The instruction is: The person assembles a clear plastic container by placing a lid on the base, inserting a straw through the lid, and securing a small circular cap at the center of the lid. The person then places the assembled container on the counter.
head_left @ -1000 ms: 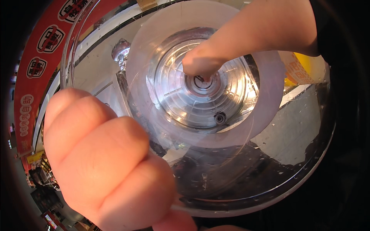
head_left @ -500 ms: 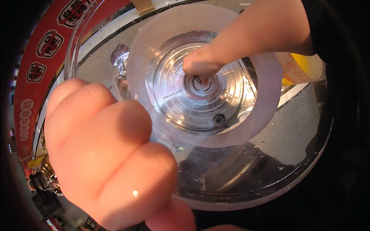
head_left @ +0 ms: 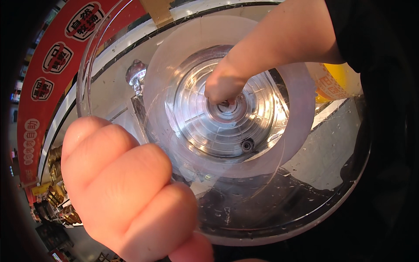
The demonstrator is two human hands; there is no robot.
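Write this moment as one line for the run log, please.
left hand: fist gripping rim of clear bowl | right hand: fingertips at centre of ribbed metal disc | inside bowl

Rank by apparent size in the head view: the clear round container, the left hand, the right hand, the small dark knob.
1. clear round container
2. left hand, though it is nearest the camera, so it looks enlarged
3. right hand
4. small dark knob
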